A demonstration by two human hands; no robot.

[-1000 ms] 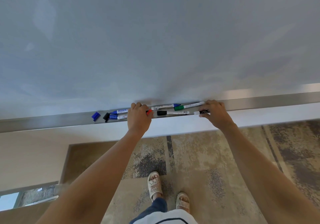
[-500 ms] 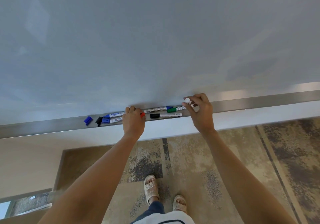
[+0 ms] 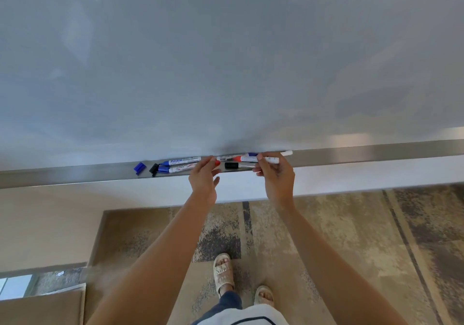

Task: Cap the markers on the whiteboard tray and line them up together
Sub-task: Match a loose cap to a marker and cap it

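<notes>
Right grip: the right hand (image 3: 277, 177) pinches a slim white marker barrel (image 3: 272, 160) between thumb and fingers, just above the tray.
Left grip: the left hand (image 3: 204, 177) has curled fingertips closed on a small red cap (image 3: 217, 163); thumb spread below.
Between the hands: a black-capped marker (image 3: 238, 165) lies flat, with a red-ended marker (image 3: 244, 159) behind it.
Left cluster: two blue-capped white markers (image 3: 175, 165) lie side by side, a loose black cap (image 3: 154, 168) touching their ends, a loose blue cap (image 3: 139, 167) near.
Tray: long brushed-metal whiteboard tray (image 3: 376, 150) under the pale grey whiteboard (image 3: 226, 61).
Floor: patterned beige carpet (image 3: 351, 236), sandalled feet (image 3: 223, 272).
</notes>
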